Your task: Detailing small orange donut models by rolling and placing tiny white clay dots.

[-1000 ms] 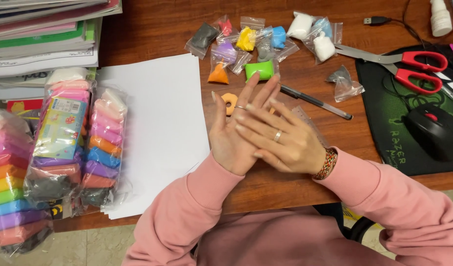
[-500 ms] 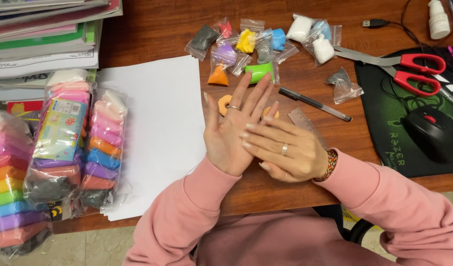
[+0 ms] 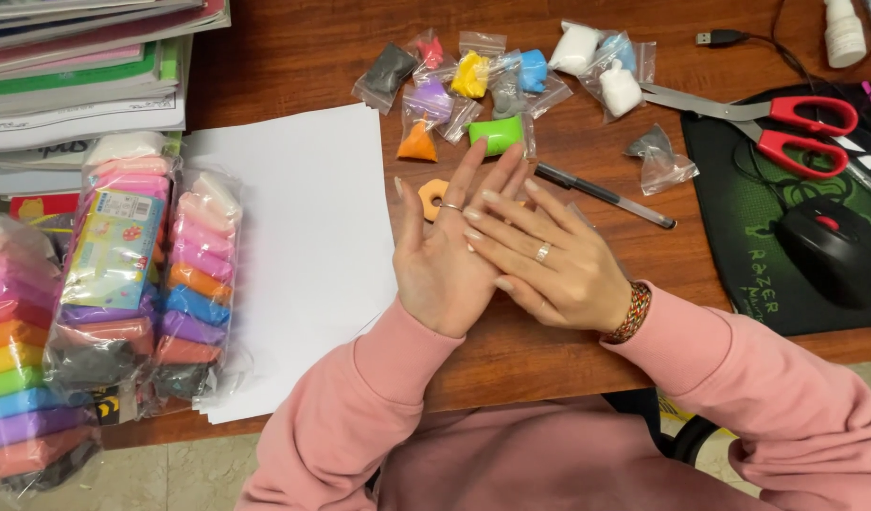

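Palms pressed together over the surface (image 3: 293, 66).
Right hand (image 3: 558, 265) lies across left hand (image 3: 449, 255), fingers straight and spread, just beside an orange clay ring (image 3: 433, 197).

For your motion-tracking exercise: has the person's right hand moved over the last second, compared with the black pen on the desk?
Yes. The right hand has slid back toward the person across the left hand, its fingertips ending farther from the black pen.
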